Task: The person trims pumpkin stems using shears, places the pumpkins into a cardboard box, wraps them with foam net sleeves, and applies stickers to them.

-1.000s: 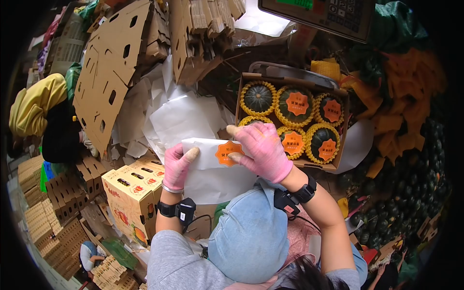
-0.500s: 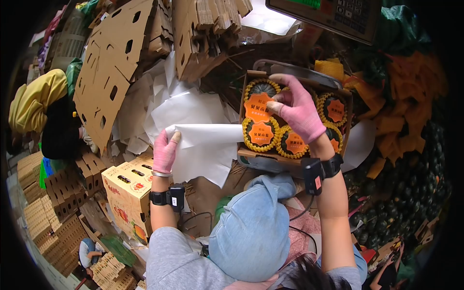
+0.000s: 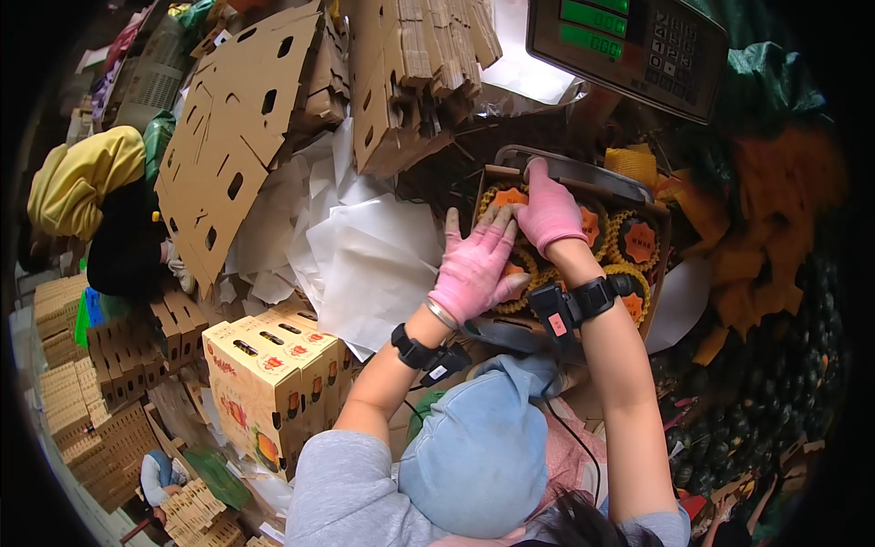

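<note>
A cardboard box (image 3: 663,239) holds several dark green squashes in yellow foam nets, most with orange labels showing. My left hand (image 3: 474,266), in a pink glove, lies over the box's left side with fingers spread and nothing in it. Its fingertips reach the orange label (image 3: 510,197) on the upper-left squash. Beside it, my right hand (image 3: 552,211), also gloved, has its fingers stretched out over the squashes and its thumb near the same label. The hands cover part of the upper row. White sheets (image 3: 375,264) lie left of the box.
A scale display (image 3: 629,50) stands above the box. Flat cardboard pieces (image 3: 235,137) and a stack of folded cartons (image 3: 410,82) are at the upper left. A printed carton (image 3: 264,374) sits lower left. A person in yellow and black (image 3: 87,187) is at the far left.
My left hand has let go of the white label sheet and moved right over the box. My right hand has shifted slightly; the orange label it held now lies on the upper-left squash.
</note>
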A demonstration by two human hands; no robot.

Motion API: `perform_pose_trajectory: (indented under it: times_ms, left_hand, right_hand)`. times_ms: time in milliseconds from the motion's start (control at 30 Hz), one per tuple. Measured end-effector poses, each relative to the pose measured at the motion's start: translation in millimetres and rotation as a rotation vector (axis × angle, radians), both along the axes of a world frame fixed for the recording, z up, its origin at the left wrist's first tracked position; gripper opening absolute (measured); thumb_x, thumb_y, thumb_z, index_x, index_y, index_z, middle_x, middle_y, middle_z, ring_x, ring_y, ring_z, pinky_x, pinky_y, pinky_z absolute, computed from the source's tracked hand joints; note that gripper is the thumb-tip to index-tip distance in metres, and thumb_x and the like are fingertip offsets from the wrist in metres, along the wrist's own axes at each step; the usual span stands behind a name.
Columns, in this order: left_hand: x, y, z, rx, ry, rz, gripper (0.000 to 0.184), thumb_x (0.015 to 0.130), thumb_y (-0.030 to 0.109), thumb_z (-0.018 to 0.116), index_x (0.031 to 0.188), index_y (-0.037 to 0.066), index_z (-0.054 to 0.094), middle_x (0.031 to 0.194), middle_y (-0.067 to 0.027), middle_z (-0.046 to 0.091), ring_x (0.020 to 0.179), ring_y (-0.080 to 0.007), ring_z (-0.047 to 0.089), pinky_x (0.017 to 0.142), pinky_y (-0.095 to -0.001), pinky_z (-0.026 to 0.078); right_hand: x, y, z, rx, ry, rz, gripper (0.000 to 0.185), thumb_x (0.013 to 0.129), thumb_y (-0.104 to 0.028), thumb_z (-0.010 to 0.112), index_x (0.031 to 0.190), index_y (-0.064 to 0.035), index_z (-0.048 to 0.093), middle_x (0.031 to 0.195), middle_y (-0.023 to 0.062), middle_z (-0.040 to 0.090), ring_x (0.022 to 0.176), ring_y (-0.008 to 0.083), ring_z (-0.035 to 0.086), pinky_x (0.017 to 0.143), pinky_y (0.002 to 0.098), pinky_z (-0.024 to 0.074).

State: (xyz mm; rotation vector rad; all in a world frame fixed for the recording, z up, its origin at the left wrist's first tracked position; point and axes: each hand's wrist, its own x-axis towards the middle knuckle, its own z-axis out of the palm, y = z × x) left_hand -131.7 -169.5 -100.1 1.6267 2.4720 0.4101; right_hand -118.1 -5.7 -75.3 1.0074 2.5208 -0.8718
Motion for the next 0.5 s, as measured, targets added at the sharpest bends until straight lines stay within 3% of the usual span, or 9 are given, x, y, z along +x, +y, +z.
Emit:
perform_pose_trajectory:
  times_ms: [67,133,200,267,300,367,400,467,500]
  left_hand:
    - [5.4,4.4,-6.5,0.001,-0.040,0.065,0.076,0.080,0.050,0.059,0.137,0.002,0.041,0.144,-0.0143,0.039,0.134,-0.0288,0.037,0.105,-0.0679,0.014]
    - [5.7,2.0,-8.4,0.002,0.012,0.070,0.069,0.081,0.051,0.057,0.134,0.008,0.046,0.144,-0.0149,0.038,0.132,-0.0321,0.038,0.104,-0.0689,0.015]
    - [3.8,0.2,-0.5,-0.032,-0.022,0.025,0.061,0.081,0.051,0.056,0.128,0.012,0.052,0.142,-0.0141,0.040,0.132,-0.0339,0.037,0.103,-0.0700,0.014]
    - [-9.4,-9.7,15.8,0.112,-0.049,0.025,0.032,0.084,0.040,0.060,0.097,0.011,0.067,0.122,-0.0104,0.057,0.118,-0.0258,0.053,0.103,-0.0681,0.017]
    - [-19.7,-16.5,28.3,0.053,-0.146,0.126,0.028,0.086,0.037,0.061,0.092,0.011,0.067,0.117,-0.0100,0.060,0.113,-0.0243,0.056,0.104,-0.0644,0.019]
    - [-42.4,-27.6,42.2,0.194,-0.278,0.327,0.025,0.088,0.033,0.060,0.091,0.009,0.067,0.110,-0.0117,0.062,0.105,-0.0253,0.059,0.105,-0.0563,0.025]
    - [-56.8,-27.0,42.5,0.399,-0.306,0.426,0.026,0.090,0.032,0.059,0.094,0.008,0.067,0.108,-0.0139,0.063,0.104,-0.0279,0.058,0.105,-0.0519,0.030]
    - [-90.4,-13.1,40.9,0.714,-0.112,0.658,0.035,0.089,0.031,0.060,0.113,0.005,0.060,0.111,-0.0181,0.061,0.102,-0.0330,0.059,0.102,-0.0435,0.036]
    - [-115.0,-13.7,21.5,0.670,-0.072,0.728,0.043,0.089,0.033,0.061,0.120,0.003,0.056,0.114,-0.0199,0.060,0.103,-0.0339,0.058,0.101,-0.0402,0.038]
  right_hand:
    - [-1.0,-4.3,9.6,0.176,0.028,0.060,0.039,0.079,-0.009,0.066,0.113,-0.0091,0.047,0.102,0.0222,0.056,0.093,0.0408,0.061,0.078,0.0451,0.0509]
    - [3.6,-2.6,-0.5,0.103,0.225,0.215,0.021,0.082,-0.009,0.063,0.101,-0.0077,0.056,0.103,0.0187,0.054,0.091,0.0397,0.060,0.079,0.0431,0.0502]
    - [10.8,-2.7,-29.8,-0.133,0.407,0.308,0.008,0.083,-0.007,0.061,0.091,-0.0055,0.062,0.100,0.0166,0.054,0.090,0.0376,0.057,0.080,0.0407,0.0490]
    - [16.1,-7.2,-38.8,-0.165,0.440,0.281,0.012,0.085,-0.005,0.058,0.095,-0.0056,0.063,0.103,0.0180,0.051,0.093,0.0364,0.056,0.082,0.0395,0.0481]
    - [18.8,-7.5,-40.2,-0.189,0.490,0.283,0.013,0.084,-0.007,0.057,0.097,-0.0054,0.062,0.103,0.0179,0.052,0.093,0.0367,0.055,0.083,0.0398,0.0476]
    - [24.4,-5.6,-44.7,-0.177,0.590,0.307,0.020,0.084,-0.008,0.056,0.103,-0.0055,0.059,0.103,0.0177,0.052,0.095,0.0366,0.054,0.085,0.0403,0.0465]
    - [25.1,-5.3,-44.2,-0.175,0.578,0.317,0.027,0.083,-0.007,0.056,0.111,-0.0053,0.056,0.106,0.0186,0.052,0.098,0.0372,0.054,0.086,0.0401,0.0460]
    - [28.3,-10.1,-38.2,-0.121,0.641,0.348,0.033,0.084,-0.007,0.055,0.116,-0.0035,0.054,0.109,0.0197,0.053,0.100,0.0382,0.053,0.087,0.0404,0.0457]
    - [31.6,-10.2,-34.8,-0.179,0.711,0.388,0.036,0.086,-0.007,0.054,0.122,-0.0035,0.050,0.111,0.0197,0.054,0.103,0.0368,0.054,0.090,0.0393,0.0448]
